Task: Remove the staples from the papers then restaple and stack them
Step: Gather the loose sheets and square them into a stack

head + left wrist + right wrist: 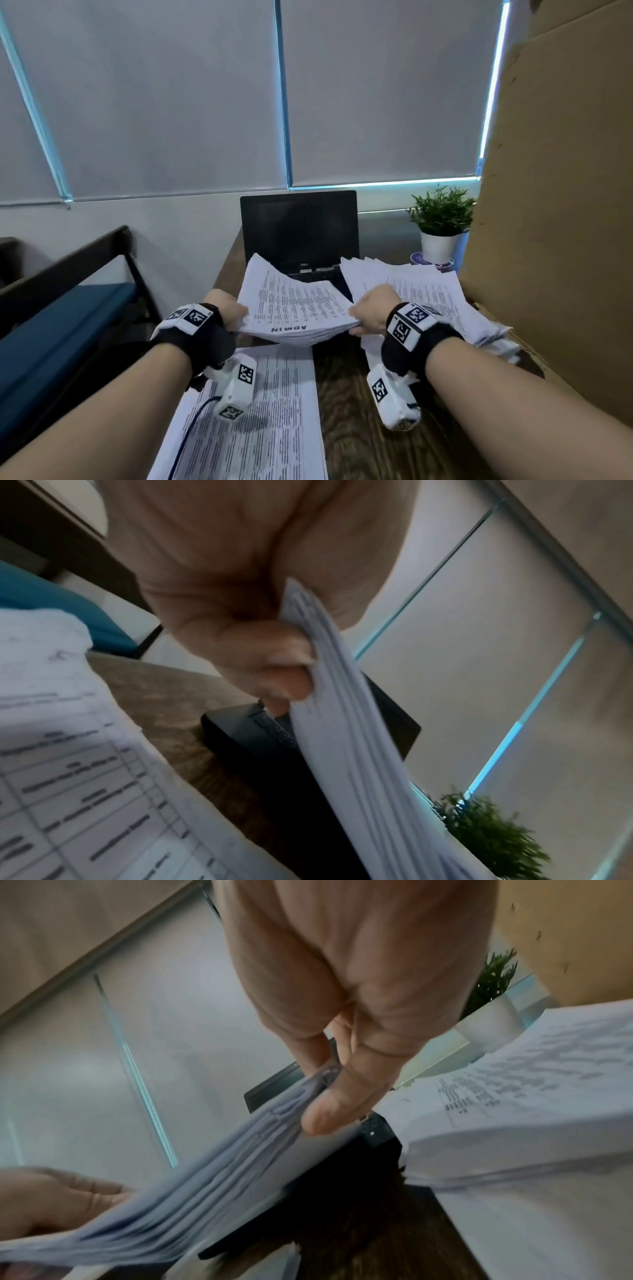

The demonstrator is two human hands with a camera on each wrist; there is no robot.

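A thick bundle of printed papers (294, 308) hangs in the air above the desk, sagging in the middle, its near edge marked "ADMIN". My left hand (233, 317) grips its left corner, fingers curled under and thumb on top. My right hand (368, 317) pinches the right corner of the bundle (212, 1183) between thumb (339, 1107) and fingers. The left wrist view shows my left hand (274, 666) clamped on the bundle's edge (346, 723). No stapler or staple remover is in view.
Printed sheets (253, 418) lie flat on the wooden desk (346, 421) below my left wrist. A tall loose pile of papers (421, 291) sits at the right. Behind stand an open black laptop (299, 229), a potted plant (442, 222) and a cardboard panel (555, 240) along the right.
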